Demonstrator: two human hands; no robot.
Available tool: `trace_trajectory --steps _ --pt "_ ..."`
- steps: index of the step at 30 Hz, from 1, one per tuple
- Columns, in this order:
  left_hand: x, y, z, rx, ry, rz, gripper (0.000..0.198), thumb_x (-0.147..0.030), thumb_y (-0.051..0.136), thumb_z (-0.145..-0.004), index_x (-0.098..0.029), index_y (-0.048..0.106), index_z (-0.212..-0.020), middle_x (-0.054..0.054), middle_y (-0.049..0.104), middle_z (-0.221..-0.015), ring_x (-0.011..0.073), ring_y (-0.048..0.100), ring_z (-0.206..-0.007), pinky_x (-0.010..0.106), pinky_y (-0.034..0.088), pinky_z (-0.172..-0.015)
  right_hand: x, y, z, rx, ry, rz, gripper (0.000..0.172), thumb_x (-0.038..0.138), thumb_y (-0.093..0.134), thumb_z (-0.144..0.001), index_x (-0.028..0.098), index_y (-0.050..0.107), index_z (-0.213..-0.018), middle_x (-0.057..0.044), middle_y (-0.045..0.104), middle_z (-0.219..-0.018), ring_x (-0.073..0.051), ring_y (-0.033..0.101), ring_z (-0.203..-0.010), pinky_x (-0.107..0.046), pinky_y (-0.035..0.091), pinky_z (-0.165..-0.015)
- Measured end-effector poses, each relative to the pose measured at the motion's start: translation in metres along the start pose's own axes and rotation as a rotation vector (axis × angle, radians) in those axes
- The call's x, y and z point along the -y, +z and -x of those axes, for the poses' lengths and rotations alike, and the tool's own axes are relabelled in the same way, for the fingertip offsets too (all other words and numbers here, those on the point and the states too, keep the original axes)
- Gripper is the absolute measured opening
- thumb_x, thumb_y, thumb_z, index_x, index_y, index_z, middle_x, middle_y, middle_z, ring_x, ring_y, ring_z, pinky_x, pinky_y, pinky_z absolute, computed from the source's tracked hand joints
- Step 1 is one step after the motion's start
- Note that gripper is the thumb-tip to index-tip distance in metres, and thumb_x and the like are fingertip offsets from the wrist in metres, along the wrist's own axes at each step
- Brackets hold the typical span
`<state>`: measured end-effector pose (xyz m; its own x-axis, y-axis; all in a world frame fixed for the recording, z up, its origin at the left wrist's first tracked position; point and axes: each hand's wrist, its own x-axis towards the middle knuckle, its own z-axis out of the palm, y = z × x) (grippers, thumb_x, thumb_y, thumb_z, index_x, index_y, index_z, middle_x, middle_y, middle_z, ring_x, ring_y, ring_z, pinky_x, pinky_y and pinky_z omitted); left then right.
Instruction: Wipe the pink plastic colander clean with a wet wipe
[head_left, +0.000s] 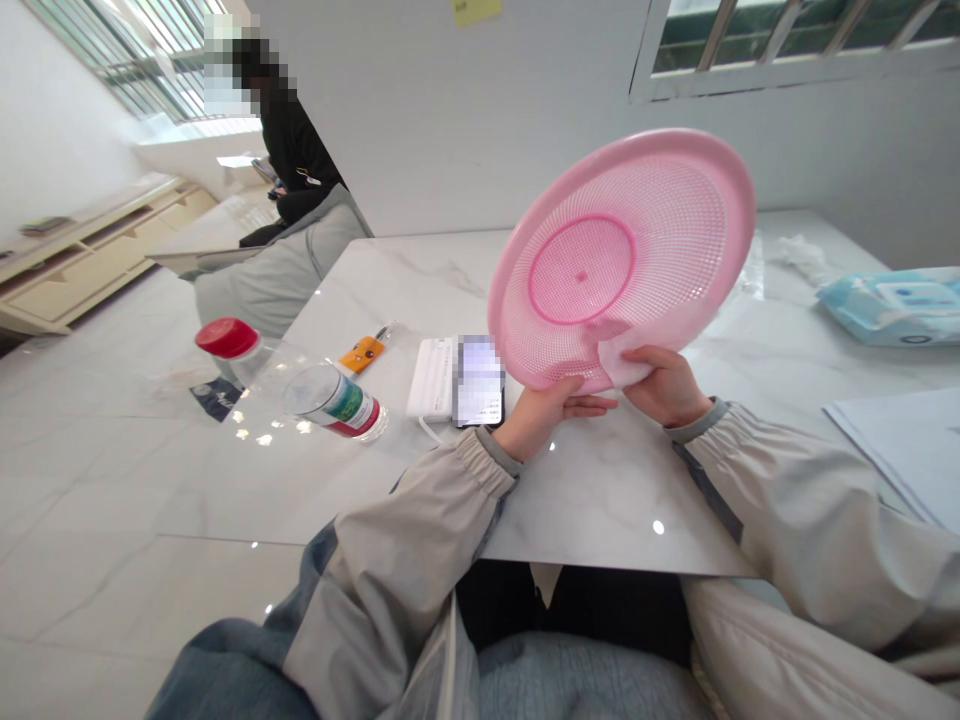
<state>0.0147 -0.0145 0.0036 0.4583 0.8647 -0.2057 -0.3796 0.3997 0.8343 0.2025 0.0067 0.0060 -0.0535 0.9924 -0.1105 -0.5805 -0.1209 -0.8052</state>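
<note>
A round pink mesh basket [581, 270] is held up on its side above the table, its hollow inside facing me. My left hand [544, 412] grips the bottom of its rim, the thumb on the inner side and the other fingers behind or below. In my right hand [664, 385] a white wipe [624, 362] is pinched and pressed against the lower right part of the basket's inner rim. Part of my right hand's fingers is hidden behind the wipe.
On the marble-patterned table [600, 500] are a clear bottle with a red cap [227, 338], an orange keychain [362, 354], a white power bank [431, 380], a phone [480, 385], a blue wipes pack [896, 308] and papers [907, 450]. A person in black [296, 150] sits behind.
</note>
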Motion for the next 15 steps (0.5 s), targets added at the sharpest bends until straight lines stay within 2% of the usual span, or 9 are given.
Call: trace_trajectory --steps 8,15 --pt "0.0052 -0.0045 -0.0042 0.022 0.015 -0.025 0.035 -0.029 0.071 -0.100 -0.009 0.071 -0.128 0.020 0.082 -0.124 0.0290 0.085 -0.100 0.046 0.065 -0.100 0.0009 -0.0017 -0.0005 0.007 0.030 0.006 0.031 0.015 0.075 -0.074 0.027 0.082 -0.102 -0.002 0.087 -0.114 -0.031 0.077 -0.125 -0.048 0.051 -0.130" --pt "0.0037 -0.0036 -0.0025 0.017 0.036 -0.035 0.036 -0.032 0.073 -0.098 -0.009 0.072 -0.125 0.020 0.082 -0.123 0.0273 0.084 -0.097 0.046 0.065 -0.100 0.0001 -0.0025 -0.0009 0.008 0.037 0.004 0.032 0.016 0.074 -0.074 0.027 0.082 -0.102 -0.003 0.087 -0.111 -0.032 0.077 -0.126 -0.049 0.054 -0.126"
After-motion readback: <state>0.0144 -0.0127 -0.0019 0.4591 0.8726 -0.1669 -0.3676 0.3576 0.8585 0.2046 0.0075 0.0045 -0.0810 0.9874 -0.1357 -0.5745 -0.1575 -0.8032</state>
